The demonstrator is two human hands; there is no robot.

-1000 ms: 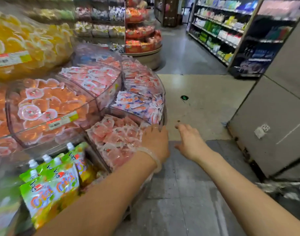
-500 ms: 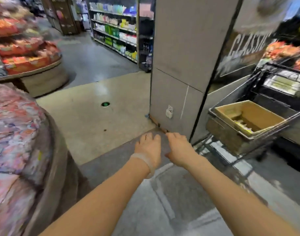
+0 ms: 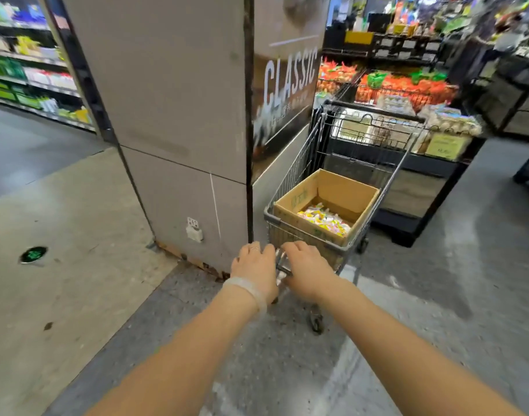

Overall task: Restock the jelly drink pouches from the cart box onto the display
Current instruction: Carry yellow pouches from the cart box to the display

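Head cam: our left hand (image 3: 255,265) & right hand (image 3: 306,269) reach out w/ relaxed fingers, holding nothing; pouches (image 3: 323,220) lie low in box (image 3: 290,202) just beyond. We'd step closer, grab several.

**Shop floor by the grey pillar**

Big grey panelled pillar (image 3: 173,115) stands centre-left, w/ a white wall socket (image 3: 194,231) low on its face and chipped edging at the base. Its right side carries a dark poster (image 3: 284,94) reading "CLASSIC". Floor (image 3: 77,211) is pale beige by the pillar, darker speckled grey nearer me; small green round marker (image 3: 33,254) set in the beige. Stocked shelves (image 3: 32,82) run along far left. Right side: black display stand (image 3: 419,187) w/ wire baskets of orange and green packs (image 3: 404,87). Lighting bright, even.
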